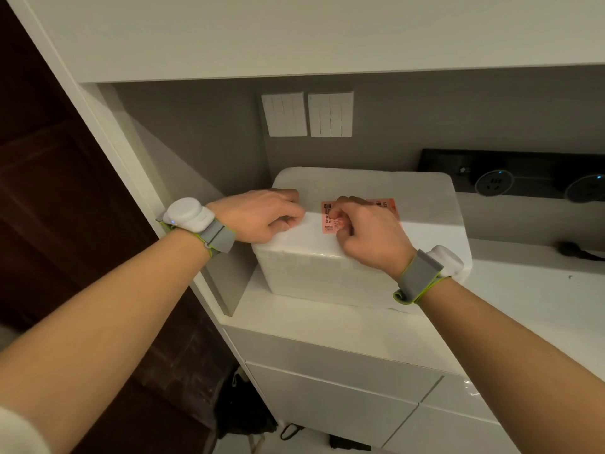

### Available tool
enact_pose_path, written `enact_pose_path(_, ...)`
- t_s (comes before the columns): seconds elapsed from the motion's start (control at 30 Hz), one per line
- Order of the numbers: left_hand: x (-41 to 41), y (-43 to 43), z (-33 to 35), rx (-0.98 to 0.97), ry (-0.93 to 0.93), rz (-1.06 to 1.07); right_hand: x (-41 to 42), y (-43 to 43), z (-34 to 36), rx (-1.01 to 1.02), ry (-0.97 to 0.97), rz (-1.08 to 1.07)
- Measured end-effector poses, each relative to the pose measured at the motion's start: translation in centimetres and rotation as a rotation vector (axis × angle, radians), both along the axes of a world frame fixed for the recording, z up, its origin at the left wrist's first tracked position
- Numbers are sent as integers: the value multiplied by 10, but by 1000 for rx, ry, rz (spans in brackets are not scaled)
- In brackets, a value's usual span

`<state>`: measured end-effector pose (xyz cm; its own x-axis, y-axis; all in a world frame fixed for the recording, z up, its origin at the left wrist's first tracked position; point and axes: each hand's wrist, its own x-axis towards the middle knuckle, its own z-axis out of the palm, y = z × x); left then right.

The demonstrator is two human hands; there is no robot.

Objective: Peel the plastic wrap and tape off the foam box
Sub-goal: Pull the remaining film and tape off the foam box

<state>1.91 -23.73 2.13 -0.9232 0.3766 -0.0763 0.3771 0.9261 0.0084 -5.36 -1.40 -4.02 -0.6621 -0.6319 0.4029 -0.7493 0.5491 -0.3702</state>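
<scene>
A white foam box [327, 273] sits on the white table [523, 290] inside a wall niche, pushed toward the niche's left side wall, its lid on. A glossy film [311, 256] shows along the box's near upper edge. A pink shipping label [326, 219] lies flat on the lid. The right hand [370, 234] is over the label, thumb and forefinger pinched together at its near left corner. The left hand [258, 214] rests on the lid's left part with its fingers curled under; I cannot tell whether they grip anything. Each wrist wears a grey band with a white puck, left [193, 217] and right [438, 267]. On the back wall hang two white switch plates [307, 114] and a black socket strip [510, 178]
</scene>
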Motion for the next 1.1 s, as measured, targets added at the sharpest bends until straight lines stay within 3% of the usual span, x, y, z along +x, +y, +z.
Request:
enact_pose_path(0.57, 5, -2, -6, -2, 51, -50, -1, 0, -1, -1, -5, 10)
enact_pose_path(0.73, 16, -11, -19, 127, 177, 27, -1, 0, -1, -3, -1, 12)
enact_pose_path(1.1, 34, -7, -42, 180, 386, 34, -1, 1, 2, 12, -6, 22)
